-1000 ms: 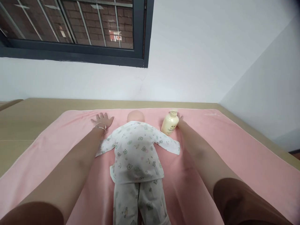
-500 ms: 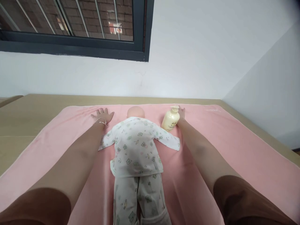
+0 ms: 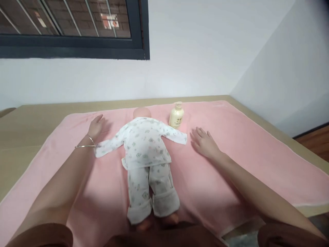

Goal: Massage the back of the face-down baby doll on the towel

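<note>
A baby doll (image 3: 146, 144) in white printed pajamas lies stretched out on a pink blanket (image 3: 216, 116), its head away from me and both sleeves spread. My left hand (image 3: 96, 126), with a thin bangle at the wrist, is just beyond the doll's left-side sleeve, fingers extended and holding nothing. To the right of the other sleeve, my right hand (image 3: 204, 140) is over the blanket with its fingers apart, empty. A pale yellow pump bottle (image 3: 176, 116) stands near the doll's head, between it and my right hand, touched by neither hand.
The blanket covers a wooden tabletop (image 3: 38, 120) that meets a white wall (image 3: 192, 51). A dark-framed window (image 3: 77, 44) with bars is at upper left. Brown wood (image 3: 315, 142) shows beyond the right edge.
My right hand has come away from beside the bottle, back toward me and rightward. My left hand has lifted and shifted left. The view has moved back, showing the doll's feet.
</note>
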{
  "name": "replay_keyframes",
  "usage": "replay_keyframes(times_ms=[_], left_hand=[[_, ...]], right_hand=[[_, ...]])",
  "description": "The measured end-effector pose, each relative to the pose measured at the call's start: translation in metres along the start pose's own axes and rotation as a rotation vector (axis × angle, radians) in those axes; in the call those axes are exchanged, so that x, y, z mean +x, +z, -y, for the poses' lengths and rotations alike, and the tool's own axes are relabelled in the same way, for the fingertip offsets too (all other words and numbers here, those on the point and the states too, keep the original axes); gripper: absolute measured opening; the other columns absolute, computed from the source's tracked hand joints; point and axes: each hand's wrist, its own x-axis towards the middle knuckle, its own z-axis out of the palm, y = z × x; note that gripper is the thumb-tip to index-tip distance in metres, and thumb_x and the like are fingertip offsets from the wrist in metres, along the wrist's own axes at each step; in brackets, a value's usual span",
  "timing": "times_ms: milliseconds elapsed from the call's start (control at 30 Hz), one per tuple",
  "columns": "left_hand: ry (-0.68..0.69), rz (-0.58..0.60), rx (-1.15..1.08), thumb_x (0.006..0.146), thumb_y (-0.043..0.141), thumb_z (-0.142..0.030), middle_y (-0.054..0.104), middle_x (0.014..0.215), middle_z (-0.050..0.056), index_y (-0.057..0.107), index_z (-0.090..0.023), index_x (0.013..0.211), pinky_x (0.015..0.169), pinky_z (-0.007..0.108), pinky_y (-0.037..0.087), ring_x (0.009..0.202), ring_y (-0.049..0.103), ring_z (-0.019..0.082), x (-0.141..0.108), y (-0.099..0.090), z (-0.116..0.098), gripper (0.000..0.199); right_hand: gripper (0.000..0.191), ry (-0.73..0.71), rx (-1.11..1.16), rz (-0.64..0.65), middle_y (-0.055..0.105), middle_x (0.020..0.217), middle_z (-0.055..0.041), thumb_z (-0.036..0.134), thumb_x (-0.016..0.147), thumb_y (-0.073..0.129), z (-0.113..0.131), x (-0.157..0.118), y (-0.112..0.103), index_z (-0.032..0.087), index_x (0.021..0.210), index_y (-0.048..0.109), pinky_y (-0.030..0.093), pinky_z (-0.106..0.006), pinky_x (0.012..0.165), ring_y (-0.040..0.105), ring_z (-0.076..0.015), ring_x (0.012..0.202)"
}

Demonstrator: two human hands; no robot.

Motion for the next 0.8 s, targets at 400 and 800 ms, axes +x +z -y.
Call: replay_keyframes(times_ms=[400, 800], left_hand=[[0.211, 0.301, 0.13, 0.099, 0.032, -0.057, 0.019, 0.173, 0.013, 0.024, -0.016, 0.163, 0.131, 0.061, 0.009, 0.162, 0.008, 0.034, -0.275, 0.003, -0.064, 0.077], [0.247, 0.209, 0.381, 0.091, 0.013, -0.058, 0.032, 0.168, 0.017, 0.04, -0.009, 0.155, 0.128, 0.057, 0.019, 0.159, 0.023, 0.035, -0.302, 0.006, -0.014, 0.085]], right_hand=[[0.063, -0.312, 0.087, 0.131, 0.022, 0.171, -0.0123, 0.049, 0.106, 0.03, 0.072, -0.144, 0.008, 0.017, 0.16, 0.037, 0.018, -0.065, 0.128, 0.018, -0.0349, 0.16], [0.059, -0.275, 0.253, 0.094, 0.018, 0.173, -0.0078, 0.046, 0.103, 0.04, 0.079, -0.162, -0.018, 0.023, 0.157, 0.043, 0.018, -0.063, 0.127, 0.01, -0.0328, 0.162]])
